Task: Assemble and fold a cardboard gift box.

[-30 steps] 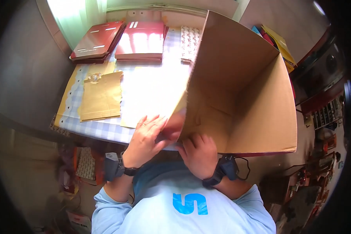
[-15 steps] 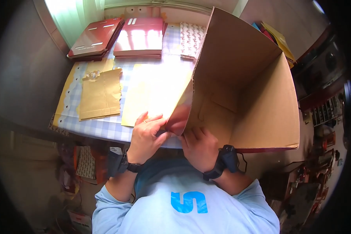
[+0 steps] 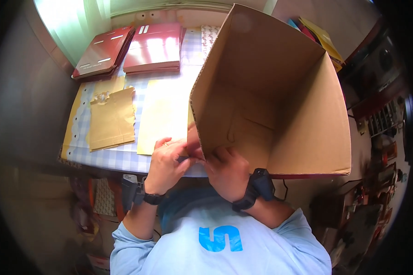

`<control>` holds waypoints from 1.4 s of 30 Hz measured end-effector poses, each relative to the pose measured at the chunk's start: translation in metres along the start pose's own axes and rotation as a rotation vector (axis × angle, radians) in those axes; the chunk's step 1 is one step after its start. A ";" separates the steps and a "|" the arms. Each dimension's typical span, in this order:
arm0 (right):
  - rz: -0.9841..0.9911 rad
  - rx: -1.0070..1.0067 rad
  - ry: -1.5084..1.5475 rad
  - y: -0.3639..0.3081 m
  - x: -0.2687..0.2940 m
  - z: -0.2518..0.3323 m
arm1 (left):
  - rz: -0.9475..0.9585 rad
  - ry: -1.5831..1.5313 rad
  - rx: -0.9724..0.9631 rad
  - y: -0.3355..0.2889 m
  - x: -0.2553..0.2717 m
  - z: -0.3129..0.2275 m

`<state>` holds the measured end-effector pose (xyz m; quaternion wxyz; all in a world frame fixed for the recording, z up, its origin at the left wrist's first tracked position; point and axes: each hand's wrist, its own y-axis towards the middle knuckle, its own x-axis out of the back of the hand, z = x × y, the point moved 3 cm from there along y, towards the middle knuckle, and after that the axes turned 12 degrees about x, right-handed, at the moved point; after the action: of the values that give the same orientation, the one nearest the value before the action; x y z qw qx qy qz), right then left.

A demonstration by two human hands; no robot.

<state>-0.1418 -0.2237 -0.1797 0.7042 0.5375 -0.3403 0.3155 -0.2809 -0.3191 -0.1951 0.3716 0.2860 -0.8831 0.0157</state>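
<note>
Big brown corrugated cardboard box (image 3: 280, 101) lies tipped on its side, open end facing up, on the blue-checked tablecloth table (image 3: 124, 158), with flat tan paper envelopes (image 3: 111, 120) and dark red folders (image 3: 153, 48) nearby. Left hand (image 3: 166, 164) and right hand (image 3: 227, 173) both curl their fingers around the box's near corner.

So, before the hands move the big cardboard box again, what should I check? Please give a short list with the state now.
1. Left hand on the near corner of the cardboard box: ok.
2. Right hand on the box's near lower edge: ok.
3. Firm grip by both hands: cannot tell.
4. Box standing flat on the table: not ok, it is tilted with its opening toward the person.
5. Brown envelope apart from the box: ok.
6. Red folders apart from the box: ok.
</note>
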 end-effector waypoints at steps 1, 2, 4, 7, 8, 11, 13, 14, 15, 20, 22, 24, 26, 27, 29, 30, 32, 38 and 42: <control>-0.007 -0.007 0.006 0.000 0.000 0.000 | -0.003 0.002 0.018 0.000 -0.001 0.001; -0.013 -0.012 -0.005 0.000 0.000 0.000 | -0.012 0.001 0.016 0.001 -0.001 0.001; -0.017 -0.020 -0.016 0.000 0.000 -0.001 | -0.028 0.023 0.044 0.002 -0.003 0.002; -0.020 -0.023 -0.030 -0.001 -0.002 -0.003 | -0.050 0.040 0.048 0.003 -0.005 0.001; -0.038 -0.023 -0.030 -0.001 -0.003 -0.004 | -0.050 0.026 0.048 0.003 -0.005 0.001; -0.081 -0.017 -0.043 -0.003 -0.008 -0.006 | -0.057 0.036 0.044 0.003 -0.005 -0.001; -0.101 -0.012 -0.071 -0.006 -0.010 -0.008 | -0.073 0.034 0.045 0.004 -0.006 -0.002; -0.091 -0.006 -0.070 -0.007 -0.012 -0.008 | -0.075 0.017 0.037 0.004 -0.007 -0.002; -0.095 -0.005 -0.056 -0.008 -0.013 -0.008 | -0.079 0.021 0.045 0.004 -0.007 -0.002; -0.113 -0.012 -0.100 -0.005 -0.011 -0.004 | -0.109 0.019 0.001 0.005 -0.007 -0.003; -0.099 -0.013 -0.118 -0.004 -0.006 -0.001 | -0.062 0.046 0.028 0.004 -0.007 -0.001; -0.131 -0.012 -0.063 -0.006 0.003 0.003 | -0.070 0.063 0.007 0.003 -0.006 -0.001; -0.144 0.120 -0.014 -0.013 0.023 0.006 | -0.067 0.077 0.002 0.001 -0.005 -0.002; -0.114 0.229 0.054 -0.018 0.037 0.006 | -0.037 0.070 -0.008 -0.001 -0.004 -0.003; -0.099 0.353 0.244 -0.029 0.069 0.004 | -0.004 0.062 -0.015 -0.006 -0.005 -0.005; -0.033 0.465 0.434 -0.037 0.087 0.000 | -0.071 -0.003 0.005 -0.012 -0.005 -0.008; 0.425 0.309 0.874 -0.059 0.122 -0.027 | -0.118 -0.113 0.022 -0.021 -0.007 -0.012; -0.567 -0.405 0.575 -0.079 0.183 -0.154 | -0.285 -0.313 0.014 -0.036 -0.036 -0.034; -0.714 -0.573 1.138 -0.030 0.132 -0.218 | -0.359 -0.587 0.068 -0.017 -0.051 -0.043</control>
<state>-0.0117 -0.0084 -0.1299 0.9450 0.1632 0.2051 0.1955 -0.2154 -0.2973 -0.2009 0.0885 0.4416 -0.8868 -0.1034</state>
